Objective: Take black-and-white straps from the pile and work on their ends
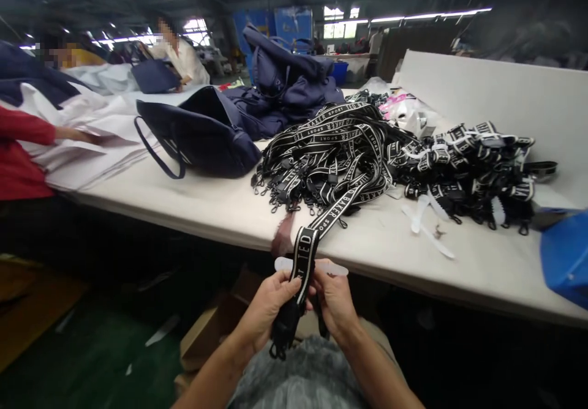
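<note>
In the head view, the person's left hand and right hand meet just below the near edge of a long white table, above the person's lap. Both hands are closed on a folded black strap woven with white letters: the left hand's fingers wrap the bundled lower part, and the right hand's fingers pinch it from the other side, so each grip is pressed together on the strap. The strap rises from between the hands and runs up over the table edge toward a large heap of like straps lying loose on the tabletop. A pale translucent plastic strip lies crosswise just behind the strap, just above the fingertips; whether a finger touches it cannot be told. The strap's dark metal clips hang down below the left hand. To the right of the loose heap lies a second pile of straps folded into small bundles, and a few white plastic strips rest on the table in front of them. A dark navy bag lies on its side left of the heap, with more navy bags stacked behind it. At the far left a person in a red sleeve rests a hand on white sheets. A blue bin shows at the right edge.
</note>
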A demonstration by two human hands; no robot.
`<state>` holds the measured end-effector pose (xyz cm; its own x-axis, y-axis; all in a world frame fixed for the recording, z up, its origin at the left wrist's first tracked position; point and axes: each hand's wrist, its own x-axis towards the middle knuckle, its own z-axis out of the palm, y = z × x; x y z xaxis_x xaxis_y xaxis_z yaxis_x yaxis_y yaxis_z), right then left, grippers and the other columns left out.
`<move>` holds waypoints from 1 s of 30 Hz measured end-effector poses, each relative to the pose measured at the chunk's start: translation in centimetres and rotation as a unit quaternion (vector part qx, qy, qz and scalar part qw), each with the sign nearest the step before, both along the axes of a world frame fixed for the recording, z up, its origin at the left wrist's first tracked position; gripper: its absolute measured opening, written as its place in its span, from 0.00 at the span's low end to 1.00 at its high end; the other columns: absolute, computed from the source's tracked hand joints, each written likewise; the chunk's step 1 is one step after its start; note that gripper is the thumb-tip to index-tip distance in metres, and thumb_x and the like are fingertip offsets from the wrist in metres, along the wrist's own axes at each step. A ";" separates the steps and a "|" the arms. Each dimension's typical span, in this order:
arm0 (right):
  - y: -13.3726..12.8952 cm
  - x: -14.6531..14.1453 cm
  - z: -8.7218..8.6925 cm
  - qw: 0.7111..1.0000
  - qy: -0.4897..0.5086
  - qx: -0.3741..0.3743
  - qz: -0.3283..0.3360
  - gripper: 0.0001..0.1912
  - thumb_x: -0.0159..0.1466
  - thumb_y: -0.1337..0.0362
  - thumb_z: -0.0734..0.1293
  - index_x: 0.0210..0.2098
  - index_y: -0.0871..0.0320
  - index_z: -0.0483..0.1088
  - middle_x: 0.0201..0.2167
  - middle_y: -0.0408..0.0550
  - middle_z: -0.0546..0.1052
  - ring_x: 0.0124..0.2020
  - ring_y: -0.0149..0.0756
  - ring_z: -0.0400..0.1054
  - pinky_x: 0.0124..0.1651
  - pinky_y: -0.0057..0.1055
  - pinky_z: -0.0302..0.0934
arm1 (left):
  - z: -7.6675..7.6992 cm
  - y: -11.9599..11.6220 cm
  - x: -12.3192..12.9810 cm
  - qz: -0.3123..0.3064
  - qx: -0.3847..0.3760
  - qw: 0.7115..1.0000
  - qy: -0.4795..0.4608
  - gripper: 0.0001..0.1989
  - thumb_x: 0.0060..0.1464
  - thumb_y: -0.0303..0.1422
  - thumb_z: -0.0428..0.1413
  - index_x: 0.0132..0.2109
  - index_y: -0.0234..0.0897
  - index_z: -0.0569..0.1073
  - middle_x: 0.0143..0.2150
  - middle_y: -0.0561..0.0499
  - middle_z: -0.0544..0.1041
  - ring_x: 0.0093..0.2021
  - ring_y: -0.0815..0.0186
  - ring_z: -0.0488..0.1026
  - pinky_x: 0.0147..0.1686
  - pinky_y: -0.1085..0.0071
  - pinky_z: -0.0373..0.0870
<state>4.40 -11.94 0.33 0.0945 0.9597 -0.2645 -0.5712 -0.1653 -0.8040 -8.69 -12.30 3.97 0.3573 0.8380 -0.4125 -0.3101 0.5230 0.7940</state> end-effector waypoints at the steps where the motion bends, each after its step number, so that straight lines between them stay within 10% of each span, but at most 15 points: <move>1: -0.2 0.0 -0.1 1.000 0.020 -0.005 0.010 0.18 0.53 0.54 0.77 0.31 0.60 0.69 0.21 0.37 0.69 0.19 0.25 0.58 0.20 0.25 0.56 | -0.2 -0.1 -0.2 0.003 -0.009 1.000 -0.004 0.18 0.50 0.40 0.65 0.42 0.31 0.74 0.38 0.42 0.80 0.28 0.67 0.76 0.31 0.73 0.73; 10: 0.0 0.4 -1.7 0.990 0.094 -0.060 0.088 0.19 0.47 0.60 0.81 0.29 0.63 0.71 0.23 0.41 0.71 0.25 0.26 0.65 0.28 0.23 0.63 | -1.8 -0.5 -1.5 0.021 -0.049 0.998 -0.039 0.17 0.51 0.38 0.64 0.46 0.33 0.77 0.43 0.43 0.80 0.26 0.72 0.74 0.26 0.78 0.72; 17: -0.5 -0.7 -2.5 0.985 0.097 -0.085 0.118 0.19 0.45 0.61 0.81 0.29 0.61 0.70 0.24 0.40 0.72 0.22 0.26 0.63 0.25 0.24 0.61 | -3.0 -1.4 -1.6 0.005 -0.151 0.986 -0.069 0.18 0.49 0.42 0.65 0.36 0.27 0.80 0.23 0.47 0.77 0.20 0.74 0.71 0.21 0.82 0.66; 23: -1.2 -1.4 -2.0 0.997 0.044 -0.035 0.047 0.18 0.50 0.54 0.78 0.26 0.60 0.70 0.20 0.40 0.68 0.20 0.29 0.62 0.25 0.28 0.60 | -2.8 -1.0 -0.9 0.083 0.020 0.995 0.055 0.18 0.51 0.42 0.63 0.38 0.29 0.79 0.28 0.44 0.80 0.25 0.69 0.75 0.28 0.76 0.69; 27: -2.2 -1.0 -3.5 0.988 -0.151 -0.004 0.034 0.20 0.54 0.46 0.73 0.31 0.58 0.75 0.25 0.46 0.74 0.26 0.37 0.67 0.31 0.34 0.64 | -3.3 -0.6 -0.8 0.119 0.035 0.983 0.134 0.18 0.49 0.44 0.63 0.30 0.30 0.78 0.21 0.46 0.77 0.20 0.69 0.71 0.23 0.75 0.65; 30: -1.4 -0.4 -5.4 0.929 -0.367 0.015 0.038 0.18 0.53 0.42 0.70 0.32 0.48 0.77 0.29 0.50 0.78 0.33 0.49 0.74 0.36 0.42 0.70 | -4.6 -0.7 -1.2 0.127 0.035 0.979 0.155 0.17 0.47 0.46 0.65 0.31 0.34 0.77 0.21 0.49 0.76 0.19 0.68 0.69 0.21 0.71 0.66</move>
<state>4.01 -13.37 -5.10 0.1702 0.9770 -0.1281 0.1458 -0.1535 -0.9773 -9.90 -12.96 -0.58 0.0012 0.9134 -0.4072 -0.1621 0.4019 0.9012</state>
